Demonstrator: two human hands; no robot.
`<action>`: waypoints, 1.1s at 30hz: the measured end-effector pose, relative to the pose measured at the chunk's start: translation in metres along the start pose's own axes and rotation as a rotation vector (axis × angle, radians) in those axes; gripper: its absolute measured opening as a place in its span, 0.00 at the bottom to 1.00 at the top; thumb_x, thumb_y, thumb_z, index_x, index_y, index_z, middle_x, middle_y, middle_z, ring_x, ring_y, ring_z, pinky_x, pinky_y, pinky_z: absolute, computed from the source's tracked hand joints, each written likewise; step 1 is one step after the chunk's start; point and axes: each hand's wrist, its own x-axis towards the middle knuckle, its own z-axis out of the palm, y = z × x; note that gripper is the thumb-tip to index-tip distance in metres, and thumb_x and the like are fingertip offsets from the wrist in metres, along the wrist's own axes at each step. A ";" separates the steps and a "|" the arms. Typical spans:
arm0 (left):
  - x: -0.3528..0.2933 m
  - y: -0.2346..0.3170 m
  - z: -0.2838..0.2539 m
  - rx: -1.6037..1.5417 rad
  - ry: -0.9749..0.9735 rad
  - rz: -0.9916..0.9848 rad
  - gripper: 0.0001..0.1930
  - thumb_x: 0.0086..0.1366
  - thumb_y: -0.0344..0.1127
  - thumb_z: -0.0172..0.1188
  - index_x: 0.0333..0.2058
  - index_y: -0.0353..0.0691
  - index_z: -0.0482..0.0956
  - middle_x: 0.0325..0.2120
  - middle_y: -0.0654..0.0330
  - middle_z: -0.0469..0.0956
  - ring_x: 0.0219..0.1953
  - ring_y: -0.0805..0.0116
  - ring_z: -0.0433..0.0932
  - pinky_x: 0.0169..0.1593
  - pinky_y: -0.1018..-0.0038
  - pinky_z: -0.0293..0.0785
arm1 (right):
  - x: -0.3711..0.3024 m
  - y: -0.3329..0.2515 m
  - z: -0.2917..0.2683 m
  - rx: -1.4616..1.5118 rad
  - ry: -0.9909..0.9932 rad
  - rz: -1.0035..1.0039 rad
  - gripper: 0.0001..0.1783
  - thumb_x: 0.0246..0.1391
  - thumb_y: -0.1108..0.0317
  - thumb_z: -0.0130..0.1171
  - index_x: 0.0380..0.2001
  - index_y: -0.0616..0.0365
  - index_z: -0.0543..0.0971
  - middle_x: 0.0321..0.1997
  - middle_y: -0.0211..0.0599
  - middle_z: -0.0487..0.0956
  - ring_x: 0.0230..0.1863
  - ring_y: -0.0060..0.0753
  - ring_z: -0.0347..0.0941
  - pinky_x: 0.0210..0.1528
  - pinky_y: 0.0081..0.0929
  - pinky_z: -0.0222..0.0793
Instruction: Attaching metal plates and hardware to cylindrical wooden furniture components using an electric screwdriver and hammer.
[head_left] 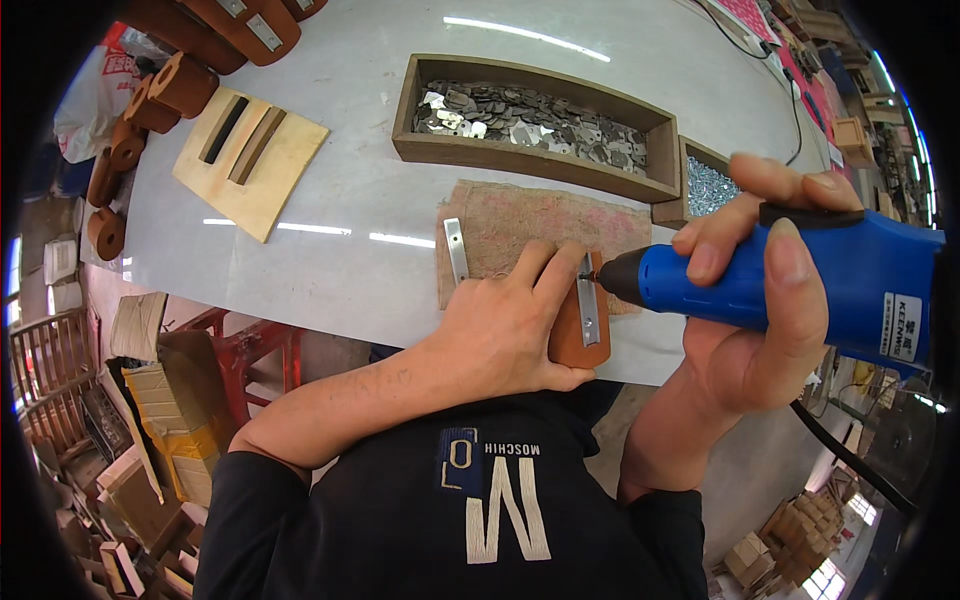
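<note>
My left hand (500,312) presses a reddish-brown wooden block (566,345) against the worktable, fingers over its upper end and thumb at its lower end. A narrow metal plate (590,320) lies along the top of the block. My right hand (788,285) grips a blue electric screwdriver (860,275), held sideways. Its dark nose (622,276) points left, and the tip meets the plate's upper end, close to my left fingertips. Whether a screw sits there is too small to tell. Another metal plate (455,250) lies left of my left hand, on a rough brown cloth (540,212).
Beyond the cloth stands a long wooden box (540,162) of flat metal pieces, beside a smaller box of screws (710,182). A light wooden board (268,195) with two strips lies left. Brown wooden pieces (185,85) line the table's left edge. A black cable (850,455) hangs at right.
</note>
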 end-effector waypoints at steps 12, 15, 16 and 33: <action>0.000 -0.003 0.004 -0.024 0.033 0.025 0.57 0.37 0.57 0.79 0.63 0.40 0.59 0.50 0.50 0.69 0.43 0.48 0.80 0.39 0.57 0.81 | -0.002 -0.001 0.000 0.118 0.037 0.038 0.17 0.56 0.68 0.53 0.49 0.60 0.70 0.32 0.39 0.73 0.20 0.28 0.69 0.30 0.34 0.70; 0.000 -0.003 0.006 -0.012 0.045 0.030 0.57 0.37 0.56 0.79 0.63 0.41 0.59 0.50 0.50 0.70 0.43 0.48 0.80 0.39 0.57 0.81 | -0.006 -0.006 0.006 0.082 0.058 0.034 0.16 0.56 0.68 0.52 0.48 0.59 0.69 0.32 0.39 0.73 0.20 0.28 0.68 0.29 0.34 0.70; 0.000 -0.003 0.006 -0.012 0.045 0.031 0.57 0.37 0.56 0.79 0.63 0.41 0.59 0.50 0.50 0.70 0.43 0.48 0.80 0.39 0.57 0.81 | -0.007 -0.007 0.007 0.071 0.072 0.038 0.16 0.56 0.67 0.52 0.48 0.59 0.69 0.32 0.39 0.73 0.20 0.28 0.68 0.29 0.34 0.70; 0.000 -0.003 0.005 0.020 0.107 0.092 0.52 0.39 0.53 0.78 0.59 0.37 0.61 0.44 0.50 0.71 0.36 0.51 0.81 0.31 0.61 0.81 | -0.010 -0.014 -0.003 0.107 0.120 0.033 0.16 0.56 0.68 0.53 0.48 0.59 0.69 0.32 0.38 0.74 0.21 0.29 0.70 0.31 0.35 0.70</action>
